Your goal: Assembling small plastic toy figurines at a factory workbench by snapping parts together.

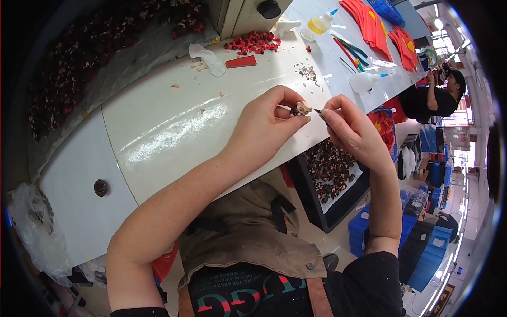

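Between the thumb and fingers of my left hand is a small figurine, pale beige on top and dark brown below. My right hand pinches a thin dark pointed tool, its tip aimed at the figurine's pale side. A small gap seems to lie between tip and figurine. Both hands are raised over the near right edge of the white table. Most of the tool is hidden by my right fingers.
A black tray of small brown and red pieces sits below the table edge. Red pieces, a red block and crumpled tissue lie farther back. Pliers and squeeze bottles stand rightward. A co-worker is at far right.
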A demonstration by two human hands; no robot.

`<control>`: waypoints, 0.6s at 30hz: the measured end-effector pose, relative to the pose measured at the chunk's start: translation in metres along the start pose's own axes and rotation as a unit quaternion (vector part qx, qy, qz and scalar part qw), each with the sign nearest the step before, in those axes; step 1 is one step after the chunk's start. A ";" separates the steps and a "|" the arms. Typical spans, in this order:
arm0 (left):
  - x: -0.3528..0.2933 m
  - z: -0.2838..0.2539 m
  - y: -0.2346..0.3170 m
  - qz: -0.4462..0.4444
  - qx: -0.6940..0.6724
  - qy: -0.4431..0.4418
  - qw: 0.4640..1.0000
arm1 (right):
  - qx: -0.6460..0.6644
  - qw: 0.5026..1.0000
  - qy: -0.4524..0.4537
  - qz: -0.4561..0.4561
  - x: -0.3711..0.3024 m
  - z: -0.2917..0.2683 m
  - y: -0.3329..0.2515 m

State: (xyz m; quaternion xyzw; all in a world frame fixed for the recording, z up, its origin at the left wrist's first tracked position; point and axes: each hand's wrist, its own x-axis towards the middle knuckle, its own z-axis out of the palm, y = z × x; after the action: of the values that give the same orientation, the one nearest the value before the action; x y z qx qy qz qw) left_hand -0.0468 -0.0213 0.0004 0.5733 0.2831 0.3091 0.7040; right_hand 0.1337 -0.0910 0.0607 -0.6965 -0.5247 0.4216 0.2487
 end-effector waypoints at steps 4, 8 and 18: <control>0.000 0.005 0.000 0.014 0.028 0.010 0.999 | 0.019 0.998 0.041 -0.035 -0.002 -0.008 0.011; -0.002 0.004 -0.001 0.030 0.009 0.011 0.999 | 0.029 0.995 0.065 -0.073 0.003 0.008 0.000; -0.007 -0.008 0.000 0.023 0.033 0.018 0.999 | -0.003 0.989 0.128 -0.077 0.026 0.002 0.008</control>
State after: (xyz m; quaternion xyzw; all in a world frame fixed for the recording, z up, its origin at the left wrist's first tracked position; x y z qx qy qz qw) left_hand -0.0572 -0.0221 -0.0008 0.5967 0.2925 0.3257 0.6725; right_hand 0.1386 -0.0694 0.0446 -0.7029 -0.5422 0.3071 0.3430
